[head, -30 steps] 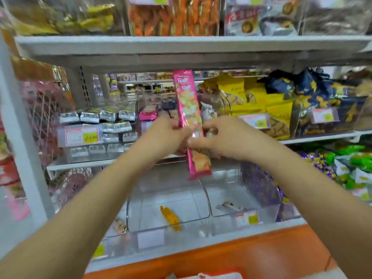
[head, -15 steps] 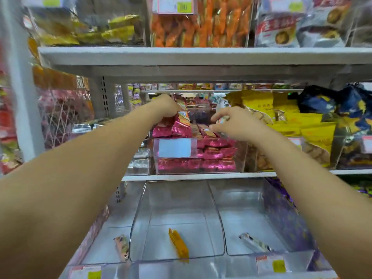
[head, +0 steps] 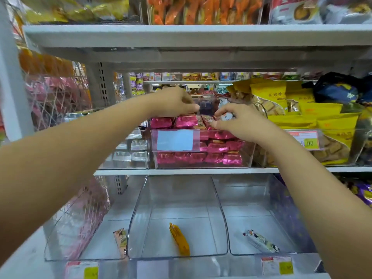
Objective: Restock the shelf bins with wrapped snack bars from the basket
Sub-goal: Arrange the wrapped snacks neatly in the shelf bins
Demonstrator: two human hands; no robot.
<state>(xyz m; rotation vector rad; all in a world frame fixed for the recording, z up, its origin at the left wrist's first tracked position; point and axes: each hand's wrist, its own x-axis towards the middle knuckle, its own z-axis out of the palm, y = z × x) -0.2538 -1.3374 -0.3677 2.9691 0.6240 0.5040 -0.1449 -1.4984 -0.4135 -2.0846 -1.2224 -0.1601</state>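
The bar (head: 207, 119) lies topmost in the full bin (head: 248, 158). The right hand (head: 239, 121) pinches its end; the left hand (head: 177, 103) curls above, grip unclear. Heaped past the rim, it could slide out.

Glossy pink foil snack bars (head: 186, 121) in clear, smooth plastic bin (head: 203, 165)

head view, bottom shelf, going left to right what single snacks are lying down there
pale pink-brown wrapped bar → yellow-orange wrapped bar → white patterned wrapped bar
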